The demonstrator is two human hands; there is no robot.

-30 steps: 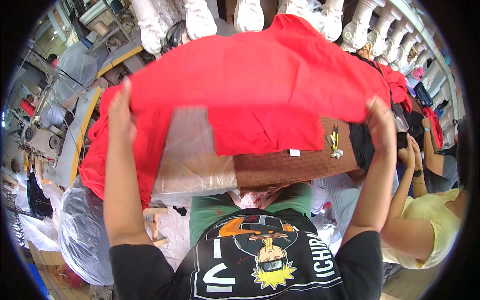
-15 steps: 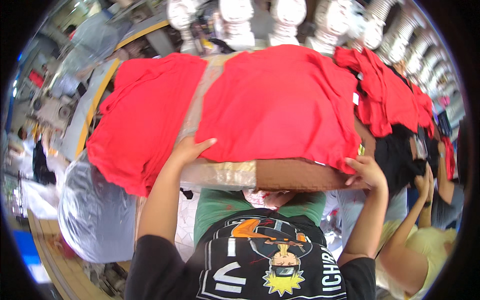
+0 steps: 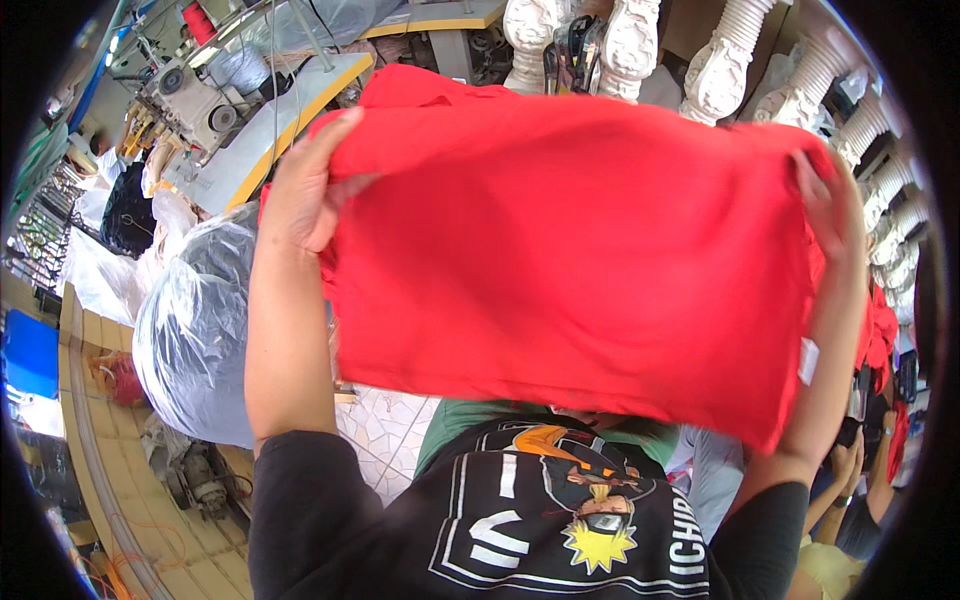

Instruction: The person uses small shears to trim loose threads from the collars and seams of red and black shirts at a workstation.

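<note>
A red shirt [image 3: 570, 260] is stretched out in the air in front of me, its lower edge hanging over my lap. My left hand [image 3: 308, 190] grips its upper left corner, thumb along the edge. At the upper right corner my right hand [image 3: 828, 205] is closed on the cloth, partly blurred and partly covered by the fabric. A small white label [image 3: 808, 361] sticks out at the shirt's right side. The raised cloth hides most of the table behind it. More red cloth [image 3: 420, 86] shows just above the upper left edge.
Left of me stand a plastic-wrapped bundle [image 3: 195, 340] and a sewing machine [image 3: 190, 105] on a yellow-edged table [image 3: 300, 115]. White ornate balusters [image 3: 720, 65] line the back and right. A co-worker's hands [image 3: 850, 465] show at the lower right.
The red shirt lay spread on the table and is now lifted toward me. Both hands have risen and moved apart with it. My view has shifted to the left.
</note>
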